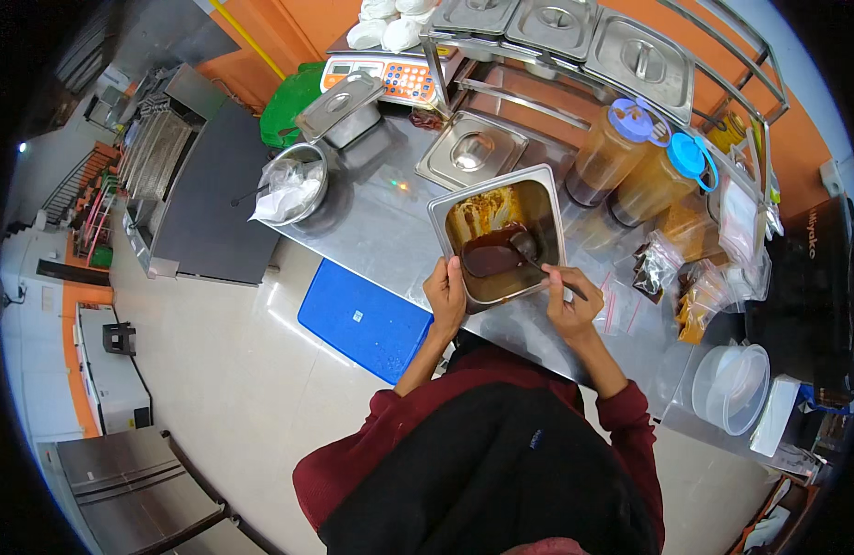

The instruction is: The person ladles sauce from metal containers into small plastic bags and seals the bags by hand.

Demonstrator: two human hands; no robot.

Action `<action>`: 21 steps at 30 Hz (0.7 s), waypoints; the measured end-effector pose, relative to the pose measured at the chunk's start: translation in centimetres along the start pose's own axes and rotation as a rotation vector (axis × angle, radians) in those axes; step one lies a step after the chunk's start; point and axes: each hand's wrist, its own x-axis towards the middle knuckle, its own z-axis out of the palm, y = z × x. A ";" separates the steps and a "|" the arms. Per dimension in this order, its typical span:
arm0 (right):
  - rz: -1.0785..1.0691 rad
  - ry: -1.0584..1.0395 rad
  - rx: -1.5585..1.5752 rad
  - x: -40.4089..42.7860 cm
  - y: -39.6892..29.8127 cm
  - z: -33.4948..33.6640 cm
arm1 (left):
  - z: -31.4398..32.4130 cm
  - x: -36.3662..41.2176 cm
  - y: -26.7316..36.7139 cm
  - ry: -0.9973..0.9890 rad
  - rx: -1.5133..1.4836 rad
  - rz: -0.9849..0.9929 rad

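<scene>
A deep stainless steel food pan sits tilted at the front edge of the steel table, with dark reddish-brown sauce at its bottom and smears on its inner wall. My left hand grips the pan's left front rim, thumb on top. In my right hand, over the right rim, is the handle of a metal ladle, whose bowl dips into the sauce. A steel pan lid lies flat just behind the pan. Two lidded plastic bottles, one with a purple cap and one with a blue cap, stand to the right.
Left on the steel table are a metal bowl with plastic bags and a half-covered steel pan. A digital scale stands behind. Bagged spices and round plastic containers are at right. A blue lid-like panel is below the table edge.
</scene>
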 end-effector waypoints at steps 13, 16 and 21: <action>0.624 0.381 0.485 -1.5 -1.7 1.9 | -0.1 0.0 -0.9 0.004 -0.036 -0.089; 0.338 0.154 0.481 -2.2 -1.5 1.5 | 0.1 0.1 -0.8 0.012 -0.031 -0.094; -0.129 -0.184 0.216 -2.6 0.2 0.2 | -0.3 -0.4 -1.3 -0.004 0.031 -0.073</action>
